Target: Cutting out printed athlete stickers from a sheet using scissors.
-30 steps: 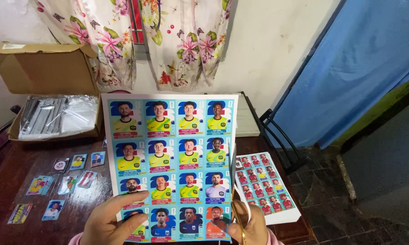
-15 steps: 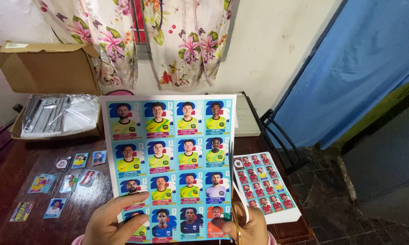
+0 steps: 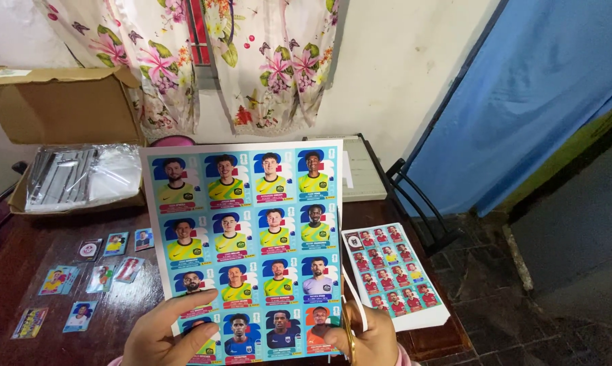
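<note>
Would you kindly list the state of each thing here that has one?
Sticker sheet: upright, uncut, held by both hands.
Left hand: gripping the sheet's bottom edge.
Right hand: holding scissors at the sheet's edge.
Cardboard box: flaps open.
Loose stickers: lying flat, scattered on the table.

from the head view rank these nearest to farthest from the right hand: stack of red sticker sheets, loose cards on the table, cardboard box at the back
Measured from the right hand:
1. Stack of red sticker sheets, just to its right on the table edge.
2. Loose cards, across on the left side of the table, beyond the left hand.
3. Cardboard box, far back left by the wall.
</note>
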